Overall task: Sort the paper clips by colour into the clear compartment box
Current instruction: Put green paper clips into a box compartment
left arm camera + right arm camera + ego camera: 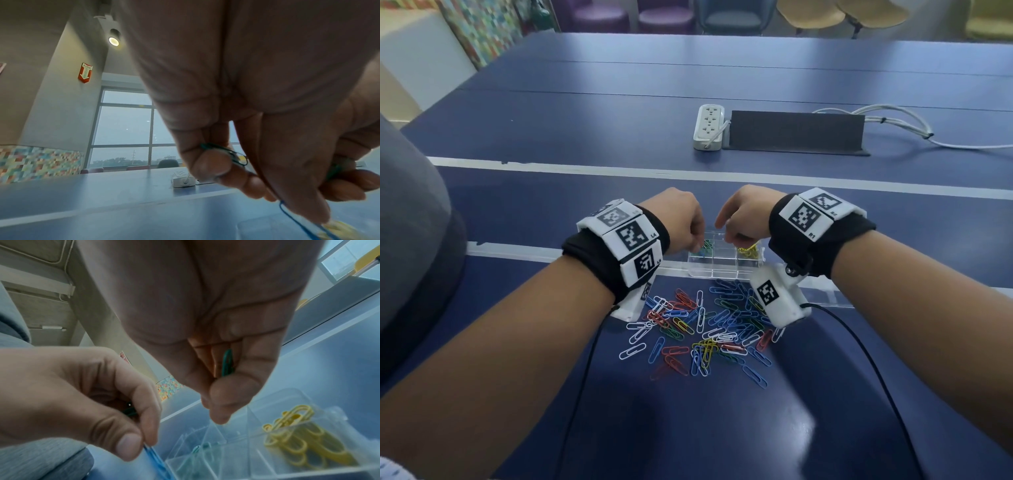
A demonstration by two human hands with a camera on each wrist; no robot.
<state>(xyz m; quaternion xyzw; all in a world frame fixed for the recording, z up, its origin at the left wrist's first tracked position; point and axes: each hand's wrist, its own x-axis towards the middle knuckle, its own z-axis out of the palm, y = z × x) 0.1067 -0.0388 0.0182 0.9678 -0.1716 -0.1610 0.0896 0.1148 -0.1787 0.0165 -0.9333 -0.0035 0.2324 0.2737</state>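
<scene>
Both hands hover over the clear compartment box [722,272], which stands just beyond the loose pile of mixed paper clips [705,329]. My left hand [697,241] pinches a blue clip [296,219] between thumb and forefinger over the box's left compartment. It also keeps green clips [222,152] tucked in its curled fingers. My right hand [732,236] holds a green clip [227,363] in its curled fingers above the middle compartment. Yellow clips [298,443] fill the right compartment. A few green clips [201,449] lie in the left one.
A white power strip [709,126] and a black cable cover [796,133] lie farther back on the blue table [585,120], with white cables [914,126] running right. Wrist-camera cords trail beside the pile. A grey-clothed person [410,222] is at the left edge.
</scene>
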